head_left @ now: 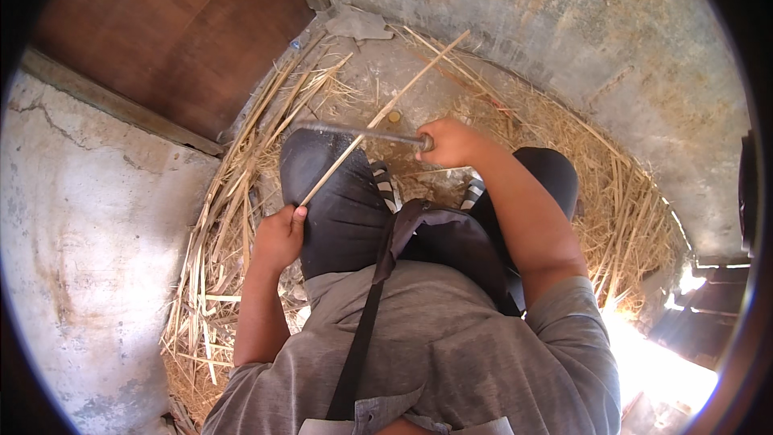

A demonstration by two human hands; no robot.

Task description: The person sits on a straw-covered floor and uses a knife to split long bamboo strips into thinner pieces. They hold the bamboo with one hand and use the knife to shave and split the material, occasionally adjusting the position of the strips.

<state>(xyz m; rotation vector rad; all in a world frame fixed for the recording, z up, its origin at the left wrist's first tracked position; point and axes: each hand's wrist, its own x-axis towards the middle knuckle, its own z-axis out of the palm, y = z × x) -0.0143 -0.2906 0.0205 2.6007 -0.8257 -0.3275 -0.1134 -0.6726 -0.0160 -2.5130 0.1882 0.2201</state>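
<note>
My left hand (279, 235) is closed round the near end of a long split bamboo strip (396, 99), beside my left knee. The strip slants up and away to the right, over my left thigh. In my right hand (456, 143) is the handle of a long-bladed knife (338, 128), fist closed. Its blade, slightly blurred, points left and crosses the strip near my left knee. Whether the edge bites into the strip, I cannot tell.
Bamboo strips (233, 173) lie piled along the left, with more strips and shavings (580, 161) on the right. A stained wall (555, 8) curves round the back and right. A brown wooden door (177, 24) stands at back left, a flat stone (358, 24) beside it.
</note>
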